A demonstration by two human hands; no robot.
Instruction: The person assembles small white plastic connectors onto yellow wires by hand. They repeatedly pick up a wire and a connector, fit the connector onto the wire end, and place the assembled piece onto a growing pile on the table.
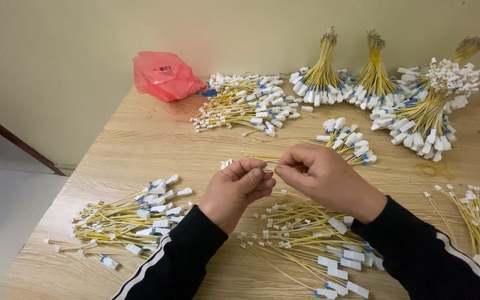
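Nearest the camera, two black sleeves (184, 255) with a white stripe came up from the bottom edge over a loose heap of yellow wires (306, 244) with white plugs, spread on the wooden table (140, 139) right below the hands. Left hand (239, 189) had its fingers curled in, thumb and forefinger pressed together on a thin yellow wire (262, 159); right hand (320, 175) was pinching the same wire just beside it, fingertips of both hands almost touching. The wire ran out leftward from the pinch, a small white connector (226, 164) showing at its far end just past the left hand; what sat between the fingertips was too small to tell. Judged step: handling one single wire lifted above the heap, both hands working its end; the next move would seem to call for a fine, steady pinch, not force. Left of the hands lay another pile of wires (129, 219). Farther back sat a loose heap (248, 105), then upright tied bundles (362, 78) by the wall, and a red plastic bag (165, 75) at the far left.
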